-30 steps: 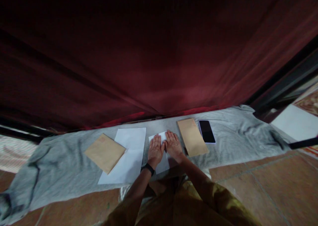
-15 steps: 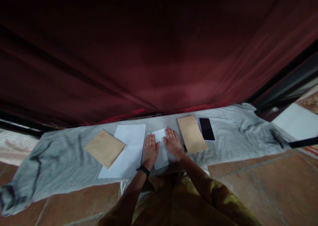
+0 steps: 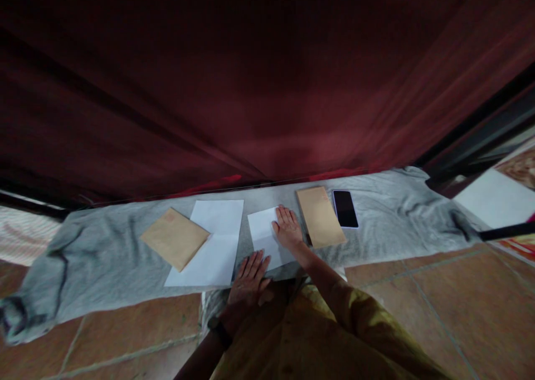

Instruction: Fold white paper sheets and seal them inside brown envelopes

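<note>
A folded white sheet of paper (image 3: 264,234) lies on the grey cloth in front of me. My right hand (image 3: 288,227) rests flat on its right side, fingers stretched out and pointing away from me. Close to the sheet's near left corner is my left hand (image 3: 249,277), its fingers spread and holding nothing; whether it touches the paper I cannot tell. Left of it lies larger white paper (image 3: 219,229) with a crease across it. A brown envelope (image 3: 175,238) partly covers that paper. To the right of my right hand lie brown envelopes (image 3: 321,218), apparently stacked.
A phone (image 3: 345,209) with a dark screen lies right of the envelopes. The grey cloth (image 3: 108,246) covers a long narrow surface with a dark red curtain (image 3: 267,90) behind it. Tiled floor (image 3: 137,335) shows along the near side. A white panel (image 3: 497,196) is at far right.
My left hand has slid toward me, off the upper left part of the folded paper to its near corner. My right hand stays flat on the paper. The view has shifted slightly.
</note>
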A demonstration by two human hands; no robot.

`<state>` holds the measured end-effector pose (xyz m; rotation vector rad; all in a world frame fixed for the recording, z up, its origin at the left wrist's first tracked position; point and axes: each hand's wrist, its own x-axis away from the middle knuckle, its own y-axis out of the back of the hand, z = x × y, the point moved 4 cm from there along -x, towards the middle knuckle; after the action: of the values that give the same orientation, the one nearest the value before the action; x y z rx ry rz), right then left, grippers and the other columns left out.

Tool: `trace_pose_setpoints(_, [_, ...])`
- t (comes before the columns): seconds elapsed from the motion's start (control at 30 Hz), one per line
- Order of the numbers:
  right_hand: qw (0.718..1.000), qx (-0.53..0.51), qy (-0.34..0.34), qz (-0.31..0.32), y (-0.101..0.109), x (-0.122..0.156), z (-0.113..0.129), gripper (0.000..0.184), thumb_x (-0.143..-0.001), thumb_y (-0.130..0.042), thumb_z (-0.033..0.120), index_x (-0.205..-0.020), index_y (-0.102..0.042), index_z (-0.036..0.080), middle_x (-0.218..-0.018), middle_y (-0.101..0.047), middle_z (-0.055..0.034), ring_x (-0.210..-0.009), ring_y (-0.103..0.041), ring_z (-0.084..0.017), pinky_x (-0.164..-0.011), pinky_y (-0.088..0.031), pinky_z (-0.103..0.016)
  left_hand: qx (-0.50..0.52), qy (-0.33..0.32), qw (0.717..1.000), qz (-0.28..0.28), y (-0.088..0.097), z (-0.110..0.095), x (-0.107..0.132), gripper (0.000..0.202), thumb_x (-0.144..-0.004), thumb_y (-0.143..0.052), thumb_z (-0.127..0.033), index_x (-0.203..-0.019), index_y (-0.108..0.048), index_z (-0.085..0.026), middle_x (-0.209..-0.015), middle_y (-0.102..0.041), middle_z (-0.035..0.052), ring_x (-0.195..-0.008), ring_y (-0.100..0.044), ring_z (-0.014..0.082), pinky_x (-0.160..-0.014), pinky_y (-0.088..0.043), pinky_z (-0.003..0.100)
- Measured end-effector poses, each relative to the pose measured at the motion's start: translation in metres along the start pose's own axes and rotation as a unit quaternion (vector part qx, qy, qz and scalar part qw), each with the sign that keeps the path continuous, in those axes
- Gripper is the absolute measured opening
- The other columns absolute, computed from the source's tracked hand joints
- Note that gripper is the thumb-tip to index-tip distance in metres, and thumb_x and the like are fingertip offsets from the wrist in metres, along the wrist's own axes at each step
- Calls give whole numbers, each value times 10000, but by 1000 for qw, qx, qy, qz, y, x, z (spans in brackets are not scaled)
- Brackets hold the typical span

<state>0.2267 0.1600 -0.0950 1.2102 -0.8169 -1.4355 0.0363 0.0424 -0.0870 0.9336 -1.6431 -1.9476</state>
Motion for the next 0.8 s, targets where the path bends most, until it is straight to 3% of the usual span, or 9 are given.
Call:
trace_pose_setpoints(0.23, [1000,-26,-17,3,13,4,8,569,-1036,-382,328,-1539,-336,67,-1584,-348,-175,-1464,-339,-275,-1203,-254,-480,3,-30,1000,-2,1,5,7,602,-973,-486,-447,-1534,-364,-266,-1585,-388,126,-1445,-395,288,-1166,-301,450])
trace_pose_setpoints(0.3, [999,-44,-4,0,18,21,23,570,-1037,-378,338,-1537,-340,67,-1589,-347,-161,-1467,-333,-275,-1201,-267,-471,2,-27,1000,-1,-2,4,8,576,-971,-493,-432,-1514,-403,-266,-1578,-402,127,-1443,-397,287,-1172,-292,457])
trace_pose_setpoints(0.47, [988,-89,122,19,23,95,62,565,-1031,-423,391,-1529,-378,127,-1575,-395,-114,-1460,-350,-223,-1217,-272,-421,28,-23,999,9,-6,5,10,544,-959,-480,-495,-1417,-535,-207,-1549,-444,145,-1444,-395,286,-1190,-270,466])
trace_pose_setpoints(0.6, [988,-67,135,23,31,134,47,609,-1017,-463,398,-1539,-350,106,-1562,-411,-132,-1444,-379,-237,-1211,-293,-428,38,-16,999,23,0,5,8,565,-968,-476,-459,-1494,-435,-258,-1598,-369,115,-1469,-353,276,-1197,-261,464])
trace_pose_setpoints(0.8, [991,-30,124,40,53,148,2,619,-1029,-441,363,-1570,-271,114,-1574,-392,-132,-1456,-358,-239,-1205,-309,-444,73,-13,997,26,7,4,5,578,-980,-459,-420,-1533,-364,-283,-1615,-338,97,-1477,-337,274,-1195,-277,463])
